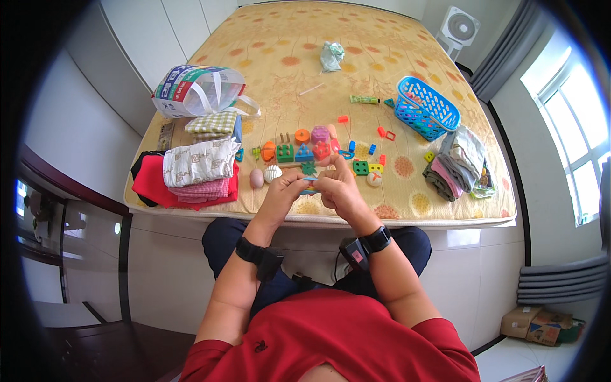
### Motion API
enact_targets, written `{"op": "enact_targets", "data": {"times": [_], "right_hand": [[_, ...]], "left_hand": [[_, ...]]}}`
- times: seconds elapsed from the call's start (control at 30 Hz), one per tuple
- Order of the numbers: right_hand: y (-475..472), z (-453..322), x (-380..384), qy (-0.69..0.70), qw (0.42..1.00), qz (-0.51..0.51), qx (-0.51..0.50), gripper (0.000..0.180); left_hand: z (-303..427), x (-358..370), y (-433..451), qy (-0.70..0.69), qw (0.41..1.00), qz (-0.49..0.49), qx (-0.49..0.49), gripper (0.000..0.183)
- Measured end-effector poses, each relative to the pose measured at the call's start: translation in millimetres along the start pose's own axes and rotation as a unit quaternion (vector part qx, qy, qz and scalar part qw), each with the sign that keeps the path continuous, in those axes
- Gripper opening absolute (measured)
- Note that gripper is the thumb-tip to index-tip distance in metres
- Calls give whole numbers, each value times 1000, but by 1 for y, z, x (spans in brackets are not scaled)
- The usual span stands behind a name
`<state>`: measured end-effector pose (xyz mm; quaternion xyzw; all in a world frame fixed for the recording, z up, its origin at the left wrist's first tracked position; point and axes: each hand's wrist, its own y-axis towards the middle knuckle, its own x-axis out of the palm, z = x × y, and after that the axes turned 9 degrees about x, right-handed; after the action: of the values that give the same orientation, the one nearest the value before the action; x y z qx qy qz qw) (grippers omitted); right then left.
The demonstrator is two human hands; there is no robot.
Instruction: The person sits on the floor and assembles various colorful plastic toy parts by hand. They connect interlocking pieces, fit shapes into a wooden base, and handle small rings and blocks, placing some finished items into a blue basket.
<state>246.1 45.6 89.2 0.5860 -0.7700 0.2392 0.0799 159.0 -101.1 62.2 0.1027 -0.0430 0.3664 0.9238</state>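
My left hand (286, 190) and my right hand (340, 188) meet in front of me, both pinching a small light-blue and multicoloured object (310, 187); the fingers hide most of it. Just beyond them stands a wooden peg sorter with green square blocks (285, 153), blue triangles (303, 153), a red block (321, 150), an orange round block (302, 136) and a purple block (320, 134). A pink egg-shaped toy (257, 178) and a white ribbed ball (273, 174) lie left of the sorter. To its right are a green block with holes (360, 167) and a yellow one (375, 168).
Folded clothes (198, 164) and a printed shopping bag (200, 90) are at left on the mattress (286, 90). At right stand a blue plastic basket (426, 109) and more folded clothes (456, 162). A green tube (364, 100) and a crumpled plastic bag (331, 57) lie farther back.
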Motion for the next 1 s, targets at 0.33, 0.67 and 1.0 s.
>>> {"op": "enact_targets", "data": {"times": [0.33,0.67,1.0], "right_hand": [[-5,-15,0,29,994,-42,94,37],[0,-10,-7,18,995,-93,29,38],[0,-4,-21,90,986,-110,92,36]], "left_hand": [[-7,-4,-6,-219,975,-21,-11,12],[-9,-9,-8,-214,972,-92,-36,19],[-10,-8,-15,-145,984,-57,-91,16]]}}
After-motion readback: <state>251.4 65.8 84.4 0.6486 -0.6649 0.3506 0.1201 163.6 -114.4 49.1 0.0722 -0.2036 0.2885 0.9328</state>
